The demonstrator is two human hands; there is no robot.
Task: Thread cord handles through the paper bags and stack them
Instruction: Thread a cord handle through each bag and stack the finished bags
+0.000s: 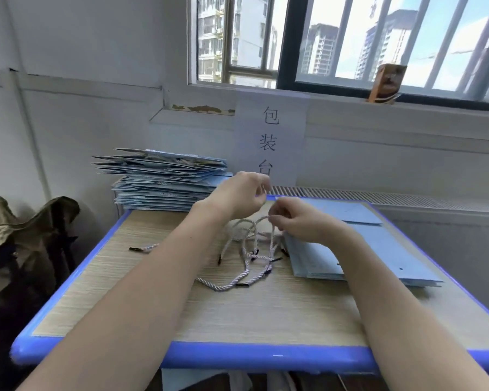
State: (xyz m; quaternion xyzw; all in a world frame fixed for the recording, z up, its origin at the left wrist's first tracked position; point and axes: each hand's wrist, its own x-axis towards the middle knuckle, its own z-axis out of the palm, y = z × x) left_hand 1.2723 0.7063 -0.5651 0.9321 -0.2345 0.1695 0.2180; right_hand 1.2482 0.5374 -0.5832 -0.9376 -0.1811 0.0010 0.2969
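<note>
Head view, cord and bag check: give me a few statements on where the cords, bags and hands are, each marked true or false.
1. Both hands, left hand and right hand, pinch a cord above the table. True.
2. The loose cords lie on the floor. False: they lie on the table.
3. A tall bag stack sits at the table's far left. True.
4. The flat bags near the right hand stand upright. False: they lie flat.
5. The paper sign hangs on the wall. True.
</note>
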